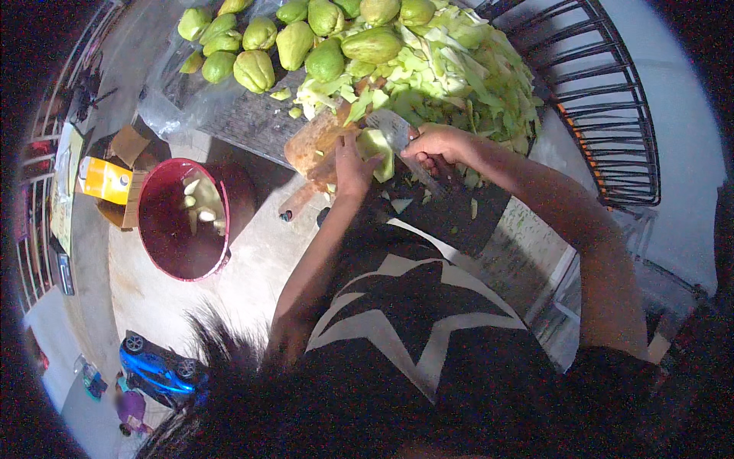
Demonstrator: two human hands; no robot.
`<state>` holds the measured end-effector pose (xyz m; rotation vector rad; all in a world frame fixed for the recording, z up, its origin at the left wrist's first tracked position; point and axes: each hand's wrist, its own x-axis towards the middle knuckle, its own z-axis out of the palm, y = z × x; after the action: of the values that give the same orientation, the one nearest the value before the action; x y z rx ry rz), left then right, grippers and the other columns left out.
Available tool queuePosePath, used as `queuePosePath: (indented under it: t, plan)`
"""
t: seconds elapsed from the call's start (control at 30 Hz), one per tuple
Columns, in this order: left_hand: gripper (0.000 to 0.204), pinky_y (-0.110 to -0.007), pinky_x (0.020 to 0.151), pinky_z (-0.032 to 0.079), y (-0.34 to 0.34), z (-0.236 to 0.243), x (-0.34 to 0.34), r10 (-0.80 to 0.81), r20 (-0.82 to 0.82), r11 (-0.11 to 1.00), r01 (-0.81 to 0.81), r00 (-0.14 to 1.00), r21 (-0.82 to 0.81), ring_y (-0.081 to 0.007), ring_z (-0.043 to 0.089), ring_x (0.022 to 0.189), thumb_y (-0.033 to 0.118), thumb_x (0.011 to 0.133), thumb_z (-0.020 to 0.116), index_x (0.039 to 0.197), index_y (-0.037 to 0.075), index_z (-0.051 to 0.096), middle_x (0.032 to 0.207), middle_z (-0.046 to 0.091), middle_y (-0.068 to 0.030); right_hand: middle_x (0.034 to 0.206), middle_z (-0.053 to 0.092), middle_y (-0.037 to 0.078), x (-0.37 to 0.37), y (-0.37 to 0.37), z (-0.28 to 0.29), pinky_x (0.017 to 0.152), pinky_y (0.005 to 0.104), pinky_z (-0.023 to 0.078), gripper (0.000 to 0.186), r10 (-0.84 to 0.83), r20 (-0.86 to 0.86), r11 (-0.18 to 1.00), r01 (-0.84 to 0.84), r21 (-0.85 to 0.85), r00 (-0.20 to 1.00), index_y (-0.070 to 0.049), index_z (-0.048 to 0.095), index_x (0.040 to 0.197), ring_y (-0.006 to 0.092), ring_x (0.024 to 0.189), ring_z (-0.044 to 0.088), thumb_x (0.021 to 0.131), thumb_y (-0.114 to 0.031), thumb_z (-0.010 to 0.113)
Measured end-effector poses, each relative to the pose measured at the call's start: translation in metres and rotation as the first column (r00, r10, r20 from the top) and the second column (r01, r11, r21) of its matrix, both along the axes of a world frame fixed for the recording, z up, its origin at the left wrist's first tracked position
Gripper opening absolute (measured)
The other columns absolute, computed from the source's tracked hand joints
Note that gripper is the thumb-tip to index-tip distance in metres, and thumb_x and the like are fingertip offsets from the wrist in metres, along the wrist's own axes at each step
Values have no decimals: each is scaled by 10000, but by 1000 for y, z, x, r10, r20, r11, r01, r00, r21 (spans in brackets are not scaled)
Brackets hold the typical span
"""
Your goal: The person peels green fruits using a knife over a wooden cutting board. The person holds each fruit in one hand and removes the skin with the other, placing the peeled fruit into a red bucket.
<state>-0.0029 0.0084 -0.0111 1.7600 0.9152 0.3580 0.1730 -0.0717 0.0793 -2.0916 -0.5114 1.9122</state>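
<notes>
My left hand (353,170) grips a pale green, partly peeled chayote (376,153) on a worn wooden board (304,149). My right hand (434,149) is closed on the handle of a wide metal knife (388,124), its blade against the chayote. Behind them a heap of green peelings (466,84) covers the right part of the work surface. Several whole green chayotes (293,44) lie at the back left on a grey surface (214,107) with clear plastic.
A red bucket (164,237) with pale peeled pieces in water stands left, beside a cardboard box with a yellow panel (105,180). A black metal rack (612,115) is at right. At lower left are a blue toy car (160,363) and a person in purple (131,413).
</notes>
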Motion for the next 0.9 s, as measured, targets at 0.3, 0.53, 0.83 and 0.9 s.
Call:
queuePosePath:
  t: [0.3, 0.53, 0.83, 0.9]
  plan:
    - [758, -447, 943, 391, -1, 14, 2, -34, 33, 999, 33, 999, 16, -430, 432, 1069, 91, 599, 781, 1223, 11, 358, 1141, 412, -253, 599, 554, 85, -7, -2, 6, 499, 350, 412, 262, 246, 494, 885, -401, 237, 834, 20, 531, 770, 165, 531, 537, 735, -195, 678]
    - [782, -441, 952, 381, 0, 7, 2, -4, 68, 999, 1, 998, 40, -413, 427, 1086, 88, 588, 776, 1219, -28, 329, 1140, 413, -251, 686, 555, 165, -58, -31, 23, 620, 423, 421, 237, -72, 601, 885, -227, 407, 796, 4, 532, 800, 333, 673, 563, 767, -202, 644]
    - [752, -414, 949, 370, -1, -16, -1, 46, 192, 997, -32, 980, -77, -386, 450, 1062, 125, 605, 782, 1175, -79, 334, 1120, 431, -237, 667, 537, 166, -82, -63, -38, 609, 449, 416, 286, -252, 701, 834, -218, 507, 668, 4, 484, 793, 359, 666, 551, 823, -246, 620]
    - [758, -409, 959, 363, -1, -21, -2, 39, 212, 998, -26, 976, -65, -382, 443, 1078, 149, 619, 781, 1182, -84, 330, 1129, 430, -237, 667, 541, 169, -79, -62, -35, 611, 449, 416, 290, -230, 697, 845, -216, 489, 679, 7, 487, 801, 362, 665, 552, 816, -247, 625]
